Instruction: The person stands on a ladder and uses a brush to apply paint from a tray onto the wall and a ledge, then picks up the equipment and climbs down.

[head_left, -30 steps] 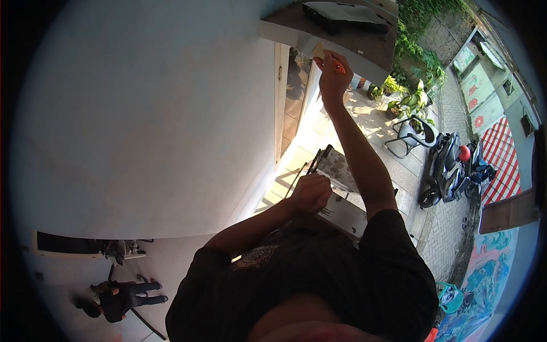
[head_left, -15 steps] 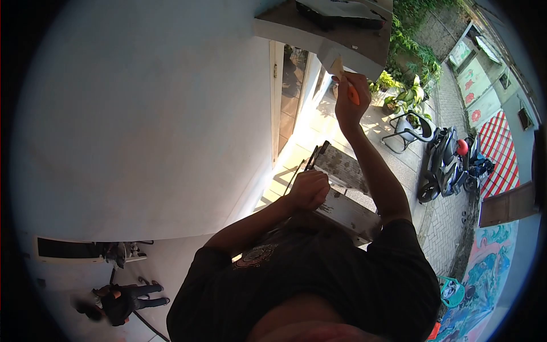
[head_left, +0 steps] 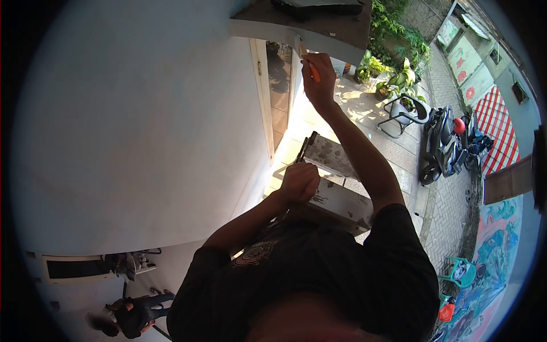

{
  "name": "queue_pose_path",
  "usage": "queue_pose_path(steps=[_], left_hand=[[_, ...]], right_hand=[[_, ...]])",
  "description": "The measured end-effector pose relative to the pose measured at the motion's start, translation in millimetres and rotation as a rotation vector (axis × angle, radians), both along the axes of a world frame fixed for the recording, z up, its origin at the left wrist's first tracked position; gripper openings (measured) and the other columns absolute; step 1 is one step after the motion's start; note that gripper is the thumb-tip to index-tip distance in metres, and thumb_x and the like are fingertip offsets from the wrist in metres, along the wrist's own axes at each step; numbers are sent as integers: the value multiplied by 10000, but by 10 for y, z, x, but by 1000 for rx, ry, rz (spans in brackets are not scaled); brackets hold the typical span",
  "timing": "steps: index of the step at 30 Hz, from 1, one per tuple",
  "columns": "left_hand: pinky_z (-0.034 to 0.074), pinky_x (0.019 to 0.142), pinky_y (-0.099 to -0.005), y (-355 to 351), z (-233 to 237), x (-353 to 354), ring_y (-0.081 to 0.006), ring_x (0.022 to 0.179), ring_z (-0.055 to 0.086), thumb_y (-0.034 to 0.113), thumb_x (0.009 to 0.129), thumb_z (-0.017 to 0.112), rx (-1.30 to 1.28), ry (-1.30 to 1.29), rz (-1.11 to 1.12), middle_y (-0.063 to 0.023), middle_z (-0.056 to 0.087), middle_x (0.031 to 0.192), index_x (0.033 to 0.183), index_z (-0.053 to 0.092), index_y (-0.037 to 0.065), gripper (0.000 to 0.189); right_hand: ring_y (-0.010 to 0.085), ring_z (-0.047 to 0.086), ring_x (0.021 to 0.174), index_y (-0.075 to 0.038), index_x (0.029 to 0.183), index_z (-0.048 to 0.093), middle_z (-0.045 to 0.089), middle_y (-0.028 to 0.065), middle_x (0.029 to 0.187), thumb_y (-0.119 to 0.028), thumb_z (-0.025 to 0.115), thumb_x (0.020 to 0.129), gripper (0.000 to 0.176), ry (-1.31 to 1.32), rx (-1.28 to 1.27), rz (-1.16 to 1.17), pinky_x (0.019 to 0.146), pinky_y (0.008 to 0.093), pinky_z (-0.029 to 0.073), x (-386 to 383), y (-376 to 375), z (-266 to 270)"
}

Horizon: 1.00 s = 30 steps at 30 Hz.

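Observation:
My right hand [head_left: 320, 80] is raised and closed around a paintbrush [head_left: 315, 72] with an orange handle and a pale, flat head. The brush head touches or nearly touches the pale front edge of a ledge [head_left: 279, 29] that juts from the wall. Lower down, my left hand [head_left: 300, 182] is closed at the side of a stepladder [head_left: 342, 200] with worn, stained treads. Its fingers curl over the ladder's edge, and the part they grip is hidden beneath them.
A white wall [head_left: 142, 125] fills the left, with a door frame [head_left: 262, 97] beside it. A dark object [head_left: 319, 8] lies on the ledge. Below right are potted plants [head_left: 393, 80], a chair [head_left: 403, 114] and motorcycles [head_left: 447, 142]. Another person [head_left: 137, 316] stands at lower left.
My right hand and the paintbrush have shifted left along the ledge edge. The view has moved slightly too. My left hand stays at the stepladder.

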<state>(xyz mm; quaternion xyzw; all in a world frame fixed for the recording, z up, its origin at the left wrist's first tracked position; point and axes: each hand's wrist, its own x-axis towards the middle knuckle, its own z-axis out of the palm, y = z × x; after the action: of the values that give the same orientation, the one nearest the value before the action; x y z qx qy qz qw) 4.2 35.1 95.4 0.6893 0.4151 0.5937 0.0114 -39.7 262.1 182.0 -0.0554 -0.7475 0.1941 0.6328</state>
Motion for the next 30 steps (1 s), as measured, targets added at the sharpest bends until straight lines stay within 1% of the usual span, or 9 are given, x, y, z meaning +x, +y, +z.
queue_pose_path(steps=[4, 8, 11, 14, 19, 23, 25, 26, 30], left_hand=[[420, 537, -393, 3, -7, -8, -276, 556, 518, 123, 917, 505, -5, -27, -27, -98, 536, 661, 738, 521, 56, 191], [409, 527, -394, 13, 0, -8, -273, 545, 509, 134, 924, 500, -20, -20, -47, -100, 527, 656, 735, 513, 55, 205], [408, 527, -394, 19, 2, -2, -274, 545, 508, 140, 923, 505, -9, -38, -55, -102, 527, 657, 730, 510, 51, 213], [412, 529, -393, 13, 18, -5, -278, 547, 511, 132, 913, 518, -20, -36, -49, -105, 530, 657, 726, 511, 49, 204], [429, 542, -393, 9, 23, -2, -285, 559, 527, 114, 895, 530, -33, -11, -43, -107, 538, 658, 726, 518, 49, 182], [428, 548, -406, 8, 45, 21, -299, 569, 527, 102, 874, 543, -42, -1, -11, -109, 521, 659, 722, 509, 49, 164], [416, 544, -420, -4, 67, 20, -307, 567, 518, 93, 859, 553, -39, 8, 3, -109, 498, 653, 715, 496, 48, 162], [418, 545, -422, -12, 77, 18, -311, 568, 517, 97, 864, 546, -57, 11, 1, -110, 497, 654, 712, 495, 48, 168], [420, 548, -424, 6, 49, 13, -313, 566, 512, 106, 875, 540, -51, -13, -16, -110, 497, 654, 709, 496, 49, 181]], right_hand=[[210, 665, 817, 13, 982, 679, 643, 121, 951, 52, 668, 866, 123, 7, 1, -117, 700, 308, 533, 642, 108, 42], [231, 660, 813, 27, 975, 660, 623, 135, 930, 54, 652, 869, 110, 45, -54, -274, 676, 321, 544, 1292, 54, 43], [219, 682, 812, 53, 978, 655, 624, 150, 957, 87, 631, 860, 125, 96, -20, -281, 709, 300, 608, 1567, -152, 33], [235, 679, 820, 30, 979, 667, 644, 153, 959, 89, 628, 850, 148, 4, 100, -232, 691, 313, 581, 1418, -354, 124], [282, 658, 846, -18, 986, 673, 639, 131, 964, 33, 684, 845, 151, -42, -41, 47, 739, 350, 531, 457, -344, 94], [292, 661, 868, -17, 975, 671, 630, 136, 980, 15, 675, 857, 122, 5, -13, 74, 749, 357, 533, -95, -128, -4], [296, 662, 861, -11, 970, 671, 635, 138, 977, 1, 677, 862, 109, 30, -53, 62, 749, 354, 534, -105, -95, -28], [258, 660, 847, -6, 959, 681, 649, 124, 945, 22, 689, 858, 105, 39, -46, 13, 730, 336, 521, -58, -55, -44], [235, 664, 832, -1, 966, 688, 650, 118, 950, 28, 678, 870, 101, 56, -7, -128, 722, 323, 523, 516, -9, -51]])
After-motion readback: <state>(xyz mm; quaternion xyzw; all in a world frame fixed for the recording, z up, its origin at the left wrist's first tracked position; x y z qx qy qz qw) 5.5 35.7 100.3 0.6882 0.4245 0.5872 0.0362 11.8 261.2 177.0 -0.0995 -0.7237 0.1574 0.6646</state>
